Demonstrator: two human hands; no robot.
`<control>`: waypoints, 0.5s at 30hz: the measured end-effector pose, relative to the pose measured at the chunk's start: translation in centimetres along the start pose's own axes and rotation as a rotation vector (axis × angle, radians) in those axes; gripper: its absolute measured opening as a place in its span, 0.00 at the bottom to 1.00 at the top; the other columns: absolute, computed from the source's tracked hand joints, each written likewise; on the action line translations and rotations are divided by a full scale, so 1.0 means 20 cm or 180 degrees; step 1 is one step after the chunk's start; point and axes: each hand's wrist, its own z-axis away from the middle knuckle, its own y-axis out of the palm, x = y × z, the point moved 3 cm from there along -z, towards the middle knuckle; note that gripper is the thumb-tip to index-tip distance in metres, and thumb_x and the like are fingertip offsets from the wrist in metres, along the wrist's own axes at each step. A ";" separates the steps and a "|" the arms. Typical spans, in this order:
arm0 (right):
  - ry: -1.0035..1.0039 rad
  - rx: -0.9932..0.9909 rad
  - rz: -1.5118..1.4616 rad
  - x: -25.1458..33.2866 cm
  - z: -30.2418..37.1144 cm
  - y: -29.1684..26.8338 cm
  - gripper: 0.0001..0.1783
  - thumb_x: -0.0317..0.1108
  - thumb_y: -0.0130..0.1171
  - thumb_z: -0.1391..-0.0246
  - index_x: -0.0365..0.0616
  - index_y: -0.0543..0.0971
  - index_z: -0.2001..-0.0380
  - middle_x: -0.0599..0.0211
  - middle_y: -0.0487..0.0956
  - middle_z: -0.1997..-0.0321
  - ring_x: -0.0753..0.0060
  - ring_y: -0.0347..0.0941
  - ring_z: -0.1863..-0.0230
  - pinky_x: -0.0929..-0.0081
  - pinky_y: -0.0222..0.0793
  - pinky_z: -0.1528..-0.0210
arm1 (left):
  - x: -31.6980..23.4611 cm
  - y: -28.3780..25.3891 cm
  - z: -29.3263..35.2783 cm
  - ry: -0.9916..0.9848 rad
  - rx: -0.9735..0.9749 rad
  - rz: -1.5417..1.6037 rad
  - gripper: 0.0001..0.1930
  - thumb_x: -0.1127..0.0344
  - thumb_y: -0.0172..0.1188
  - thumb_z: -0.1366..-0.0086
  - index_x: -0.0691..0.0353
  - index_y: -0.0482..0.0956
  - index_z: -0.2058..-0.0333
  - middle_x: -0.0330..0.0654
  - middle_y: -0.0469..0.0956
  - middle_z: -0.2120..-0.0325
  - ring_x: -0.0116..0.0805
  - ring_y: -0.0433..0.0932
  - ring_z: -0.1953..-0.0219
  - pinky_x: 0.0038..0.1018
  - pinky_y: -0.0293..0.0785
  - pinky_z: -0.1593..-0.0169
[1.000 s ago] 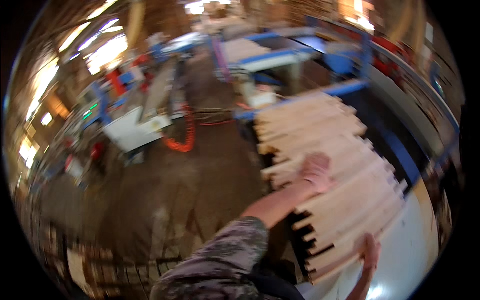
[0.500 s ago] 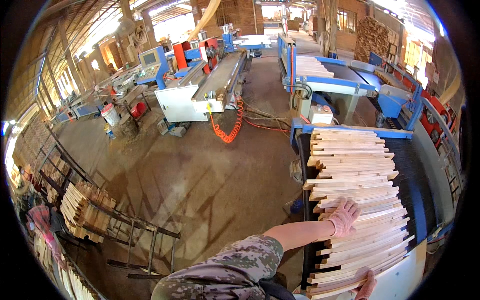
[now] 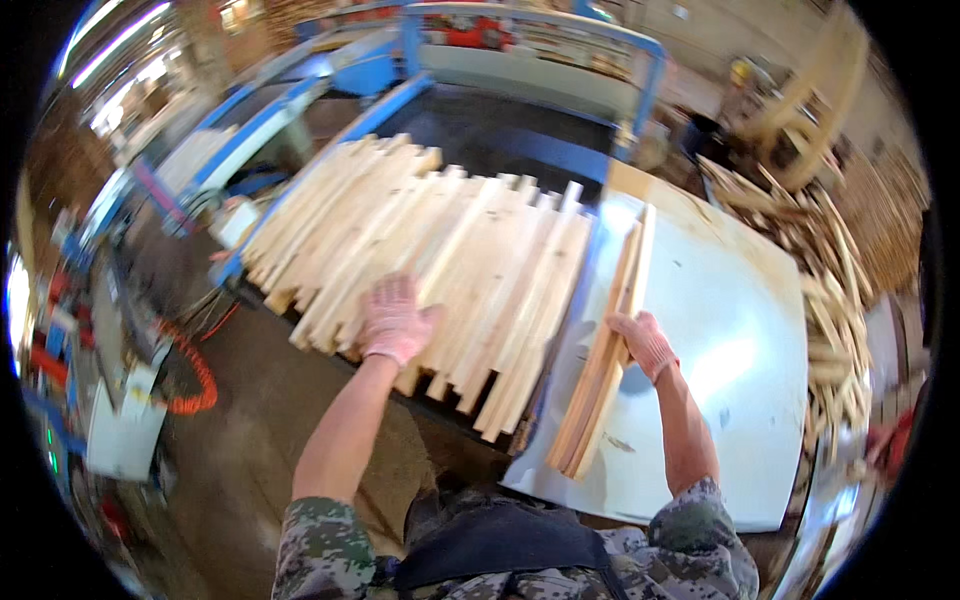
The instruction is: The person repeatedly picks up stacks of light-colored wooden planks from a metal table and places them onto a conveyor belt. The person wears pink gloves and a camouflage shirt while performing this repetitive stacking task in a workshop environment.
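Observation:
A row of pale wooden strips (image 3: 490,265) lies side by side, ends uneven, on a black conveyor belt (image 3: 500,122). My left hand (image 3: 392,318), in a pinkish knit glove, rests flat on their near ends with its fingers spread. To the right, my gloved right hand (image 3: 643,342) is closed around a small bundle of wooden strips (image 3: 592,400). That bundle stands apart from the row, over a glossy white panel (image 3: 725,300); whether it touches the panel I cannot tell.
Past the panel's right edge, loose wood offcuts (image 3: 835,345) are heaped. A blue metal frame (image 3: 530,12) spans the far side of the belt. An orange coiled hose (image 3: 197,375) hangs by a machine at the left. The picture is partly blurred.
The view has swung to the right. My right hand has gone from the near end of the row to over the white panel, now gripping several strips. My left hand still rests on the row.

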 end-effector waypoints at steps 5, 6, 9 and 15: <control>0.0529 0.0200 0.0776 -0.23 -0.06 -0.21 0.28 0.52 0.63 0.44 0.30 0.84 0.69 0.55 0.82 0.74 0.60 0.83 0.71 0.59 0.80 0.67 | -0.10 0.03 -0.08 0.0169 -0.0163 -0.0418 0.45 0.35 0.44 0.25 0.62 0.48 0.22 0.55 0.49 0.21 0.56 0.45 0.20 0.54 0.33 0.20; 0.0494 0.0167 0.1112 -0.18 -0.01 -0.19 0.29 0.54 0.61 0.44 0.30 0.84 0.70 0.54 0.83 0.75 0.58 0.83 0.71 0.58 0.80 0.65 | -0.05 0.05 -0.06 0.0162 -0.0148 -0.0377 0.45 0.35 0.43 0.25 0.62 0.48 0.22 0.56 0.49 0.21 0.57 0.44 0.20 0.55 0.33 0.20; 0.0421 -0.0077 0.1747 -0.20 0.03 -0.18 0.36 0.63 0.56 0.42 0.34 0.86 0.62 0.48 0.86 0.65 0.49 0.85 0.60 0.57 0.78 0.51 | -0.03 0.12 -0.08 0.0188 -0.0100 -0.0366 0.45 0.35 0.43 0.25 0.62 0.48 0.22 0.58 0.48 0.21 0.58 0.44 0.20 0.55 0.32 0.20; 0.0140 -0.0878 0.1913 -0.28 0.06 -0.11 0.40 0.67 0.55 0.37 0.39 0.81 0.44 0.45 0.85 0.47 0.44 0.81 0.45 0.55 0.76 0.42 | 0.04 0.13 -0.06 0.0295 -0.0285 -0.0237 0.46 0.35 0.45 0.26 0.62 0.47 0.22 0.60 0.48 0.22 0.59 0.43 0.19 0.53 0.35 0.20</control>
